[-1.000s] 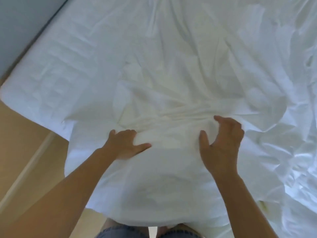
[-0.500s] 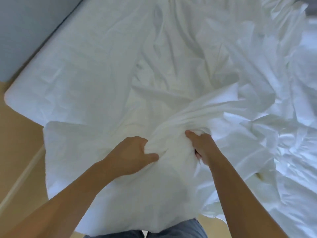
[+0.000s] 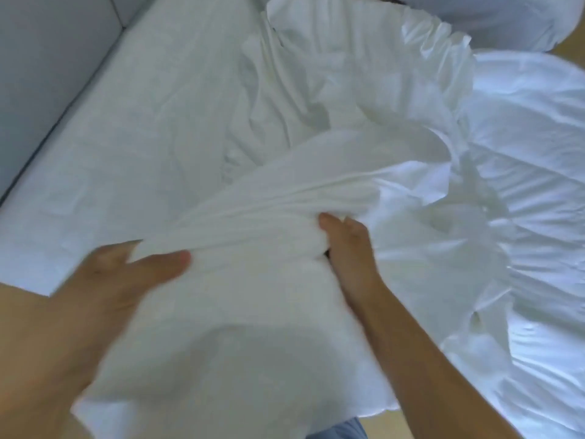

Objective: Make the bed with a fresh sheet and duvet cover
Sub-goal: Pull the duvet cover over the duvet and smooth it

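The left hand [image 3: 126, 280] and right hand [image 3: 348, 248] each squeeze a bunch of white cloth [image 3: 253, 312], probably to spread it out.

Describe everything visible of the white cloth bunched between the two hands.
The white cloth is plain, thin, creased fabric. Its near part is gathered into tight ridges between the left hand and the right hand, which both grip it; below the grip it hangs smoother toward the person. Beyond, it trails rumpled to the right over the mattress. Sheet or duvet cover: cannot tell.
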The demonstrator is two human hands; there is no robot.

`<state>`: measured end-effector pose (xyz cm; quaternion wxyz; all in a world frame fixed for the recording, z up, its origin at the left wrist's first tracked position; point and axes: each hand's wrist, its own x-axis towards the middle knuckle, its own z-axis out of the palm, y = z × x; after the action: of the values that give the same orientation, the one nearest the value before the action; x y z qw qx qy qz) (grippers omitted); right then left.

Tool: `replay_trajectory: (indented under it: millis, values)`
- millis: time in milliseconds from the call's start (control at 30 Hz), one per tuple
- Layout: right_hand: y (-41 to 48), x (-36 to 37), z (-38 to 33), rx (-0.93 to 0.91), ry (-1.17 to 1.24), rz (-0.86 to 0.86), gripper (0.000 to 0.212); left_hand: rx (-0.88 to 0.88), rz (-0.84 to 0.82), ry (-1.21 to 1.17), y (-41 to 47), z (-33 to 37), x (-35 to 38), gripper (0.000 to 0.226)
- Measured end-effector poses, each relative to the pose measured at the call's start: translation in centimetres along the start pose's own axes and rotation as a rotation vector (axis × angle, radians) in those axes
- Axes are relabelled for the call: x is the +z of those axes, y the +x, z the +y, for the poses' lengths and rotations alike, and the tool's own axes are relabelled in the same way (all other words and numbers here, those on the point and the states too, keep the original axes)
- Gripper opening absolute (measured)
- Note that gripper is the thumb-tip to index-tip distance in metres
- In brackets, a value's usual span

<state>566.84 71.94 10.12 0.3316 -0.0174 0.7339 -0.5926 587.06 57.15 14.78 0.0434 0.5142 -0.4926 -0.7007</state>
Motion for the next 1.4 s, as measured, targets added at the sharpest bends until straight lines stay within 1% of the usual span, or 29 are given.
replay_trajectory:
  millis: [33, 67, 100, 133, 167, 233, 267, 333, 400, 433, 500, 567, 633, 667, 733, 767, 800, 933, 1000, 1067, 1133, 1167, 1200, 1233, 1267, 1300, 1333, 1367, 1400]
  values:
    - [-0.1, 1.9, 0.6, -0.013, 0.008, -0.036, 0.015, -0.027, 0.031, 0.078, -0.2, 0.2, -2.7, 0.025]
    - [0.0, 3.7, 1.3, -0.024, -0.005, -0.056, 0.017, -0.044, 0.079, 0.241, 0.3, 0.0, -5.2, 0.04]
    - [0.3, 5.4, 2.3, -0.03, -0.055, -0.058, 0.029, -0.05, 0.166, 0.339, 0.9, -0.6, -7.1, 0.052]
    - [0.7, 6.9, 3.6, -0.02, -0.135, -0.071, 0.038, -0.023, 0.252, 0.383, 1.7, -1.4, -7.9, 0.048]
    - [1.1, 8.1, 5.3, -0.001, -0.25, -0.1, 0.041, 0.02, 0.351, 0.481, 2.9, -2.7, -8.2, 0.032]
    - [2.0, 10.4, 9.0, 0.088, -0.531, -0.203, 0.04, 0.074, 0.413, 0.848, 5.2, -5.8, -7.3, 0.023]
    - [2.7, 11.4, 10.8, 0.154, -0.66, -0.252, 0.039, 0.096, 0.392, 0.965, 6.5, -7.2, -6.9, 0.025]
    - [3.9, 12.3, 12.6, 0.275, -0.848, -0.309, 0.034, 0.02, 0.261, 1.105, 9.1, -10.5, -7.3, 0.027]
    - [4.4, 12.2, 12.1, 0.378, -0.844, -0.26, 0.026, 0.018, 0.128, 1.217, 10.6, -12.5, -7.8, 0.032]
    - [4.5, 11.8, 11.6, 0.411, -0.789, -0.193, 0.029, 0.025, 0.056, 1.198, 11.1, -12.9, -7.8, 0.033]
    - [4.7, 11.0, 10.7, 0.42, -0.691, -0.011, 0.047, -0.006, -0.118, 0.998, 12.2, -12.5, -7.7, 0.034]
    - [5.0, 10.4, 10.0, 0.447, -0.637, 0.082, 0.055, -0.173, -0.28, 0.715, 14.2, -11.3, -7.5, 0.047]
    - [5.6, 10.3, 10.1, 0.449, -0.626, 0.134, 0.048, -0.301, -0.436, 0.468, 16.0, -10.0, -6.4, 0.067]
    - [5.8, 10.4, 10.4, 0.44, -0.641, 0.153, 0.04, -0.31, -0.486, 0.41, 17.0, -9.7, -5.5, 0.069]
    - [6.0, 10.3, 10.5, 0.438, -0.658, 0.156, 0.03, -0.255, -0.524, 0.441, 18.7, -8.9, -3.5, 0.054]
    - [5.9, 9.9, 10.3, 0.422, -0.625, 0.132, 0.028, -0.215, -0.504, 0.495, 19.6, -8.6, -2.4, 0.05]
    - [5.5, 9.3, 9.9, 0.386, -0.552, 0.093, 0.026, -0.186, -0.483, 0.534, 20.3, -8.2, -1.2, 0.052]
    - [2.4, 4.4, 7.8, 0.311, -0.191, -0.021, 0.032, -0.127, -0.484, 0.636, 21.3, -7.5, 3.1, 0.099]
    - [1.2, 1.7, 7.7, 0.321, -0.097, -0.032, 0.03, -0.136, -0.33, 0.592, 21.5, -7.9, 5.1, 0.111]
    - [0.7, 0.0, 8.0, 0.351, -0.088, -0.065, 0.032, -0.14, -0.101, 0.591, 21.9, -8.0, 7.0, 0.122]
    - [0.6, -1.3, 8.2, 0.405, -0.096, -0.118, 0.032, -0.187, -0.008, 0.693, 22.1, -7.9, 8.4, 0.132]
    - [0.8, -1.8, 8.3, 0.43, -0.127, -0.145, 0.029, -0.231, 0.009, 0.698, 22.2, -7.9, 8.8, 0.125]
    - [1.1, -2.2, 8.2, 0.449, -0.216, -0.166, 0.028, -0.277, 0.009, 0.648, 22.4, -7.8, 9.0, 0.106]
    - [1.4, -2.4, 8.0, 0.457, -0.399, -0.18, 0.03, -0.32, -0.001, 0.587, 22.5, -7.7, 9.1, 0.076]
    - [1.7, -2.5, 7.7, 0.433, -0.66, -0.179, 0.034, -0.348, -0.013, 0.561, 22.2, -7.4, 9.0, 0.046]
    - [1.9, -2.4, 7.3, 0.378, -0.932, -0.151, 0.038, -0.351, -0.027, 0.559, 21.9, -7.0, 8.7, 0.029]
    - [2.0, -1.7, 6.3, 0.292, -1.121, -0.074, 0.038, -0.336, -0.059, 0.533, 21.5, -6.8, 8.4, 0.021]
    - [1.9, -0.6, 5.0, 0.191, -1.19, 0.007, 0.036, -0.318, -0.094, 0.486, 20.8, -6.2, 8.1, 0.017]
    - [2.1, 0.7, 3.9, 0.094, -1.157, 0.063, 0.034, -0.28, -0.12, 0.436, 19.9, -5.5, 7.7, 0.012]
